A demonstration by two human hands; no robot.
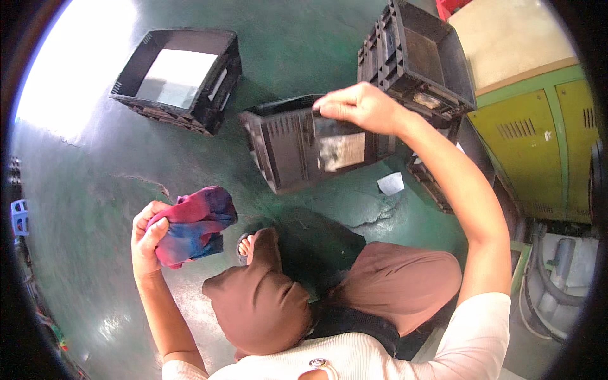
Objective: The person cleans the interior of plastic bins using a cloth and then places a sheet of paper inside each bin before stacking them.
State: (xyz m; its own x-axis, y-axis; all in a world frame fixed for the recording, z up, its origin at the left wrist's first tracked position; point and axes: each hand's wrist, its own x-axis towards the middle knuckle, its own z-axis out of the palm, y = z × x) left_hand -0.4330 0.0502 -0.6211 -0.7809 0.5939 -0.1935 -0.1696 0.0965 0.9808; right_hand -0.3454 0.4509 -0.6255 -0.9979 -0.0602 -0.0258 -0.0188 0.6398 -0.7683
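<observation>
My left hand (151, 234) is closed around a bunched cloth (195, 223) in pink, purple and blue, held out over the floor on the left. My right hand (361, 107) reaches forward and grips the upper rim of a black plastic crate (285, 149). That crate stands tilted in front of me, its side wall turned toward me with a pale label on it. The crate's inside is mostly hidden from view.
Another black crate (225, 79) with a white sheet inside stands at the far left. Stacked black crates (456, 57) are at the far right, beside a yellow-green cabinet (516, 130). A white paper scrap (391, 183) lies on the green floor (95, 209).
</observation>
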